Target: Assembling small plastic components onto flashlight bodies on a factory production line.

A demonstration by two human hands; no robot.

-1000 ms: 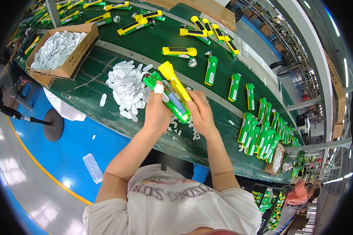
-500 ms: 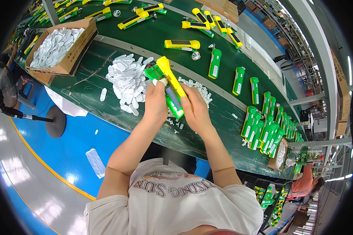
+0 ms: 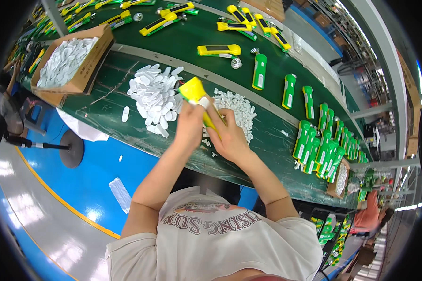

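Observation:
Both my hands grip a flashlight body [image 3: 192, 89] above the green work table, its yellow side facing up. My left hand [image 3: 190, 125] is closed around it near the wide head end. Something small and white [image 3: 204, 102] shows at the left thumb tip; I cannot tell whether it is a part or a finger covering. My right hand [image 3: 232, 139] is closed along the other end, with fingers laid over the yellow shell. The green half is mostly hidden. A pile of white oval plates [image 3: 151, 96] lies beside my left hand, and small white pieces [image 3: 239, 112] are heaped beyond my right.
A cardboard box [image 3: 96, 63] of white plates stands at the left. Yellow-and-green flashlights [image 3: 219, 50] lie on the green belt [image 3: 173, 44] beyond the table. Green flashlights [image 3: 307, 143] cluster at the right near a small box [image 3: 341, 180]. A fan [image 3: 71, 149] stands on the floor.
Green and yellow halves seen side by side in my hands have turned, so mainly the yellow shell shows now. My right fingers have shifted up across it.

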